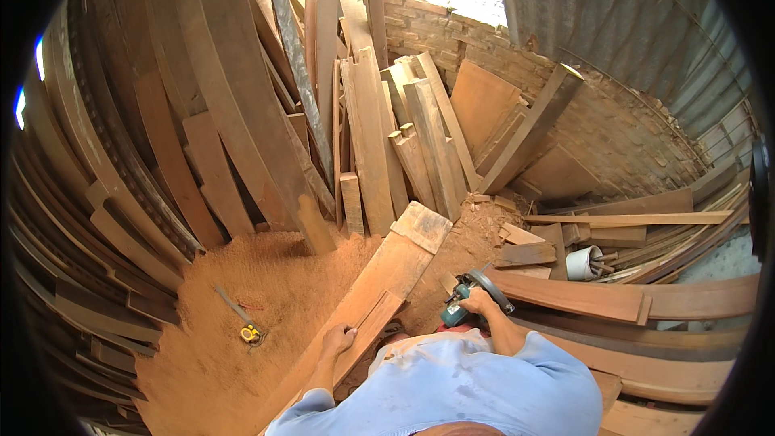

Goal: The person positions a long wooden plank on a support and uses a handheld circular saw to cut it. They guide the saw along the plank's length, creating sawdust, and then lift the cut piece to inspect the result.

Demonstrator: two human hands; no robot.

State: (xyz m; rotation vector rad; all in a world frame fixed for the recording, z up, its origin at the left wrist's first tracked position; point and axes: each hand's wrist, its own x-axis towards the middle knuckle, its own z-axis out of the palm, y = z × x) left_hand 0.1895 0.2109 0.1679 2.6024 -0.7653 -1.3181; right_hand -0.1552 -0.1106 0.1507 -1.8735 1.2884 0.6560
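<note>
My right hand (478,303) is closed round the grip of a teal circular saw (458,300), held to the right of the boards. The saw's round grey blade guard (494,291) faces away from my body. A long wide plank (355,295) runs diagonally in front of me, with a short wooden piece (423,227) across its far end. Along the plank's right side lies a narrower board (373,328) with a dark line or cut along it. My left hand (338,341) is on this board, fingers curled at its edge; their undersides are hidden.
A yellow-and-black tape measure (250,333), its blade pulled out, lies on the sawdust (210,363) to the left. Many planks (234,97) lean at the left and back. Stacked boards (581,295) and a white bucket (580,264) stand right, before a brick wall (613,137).
</note>
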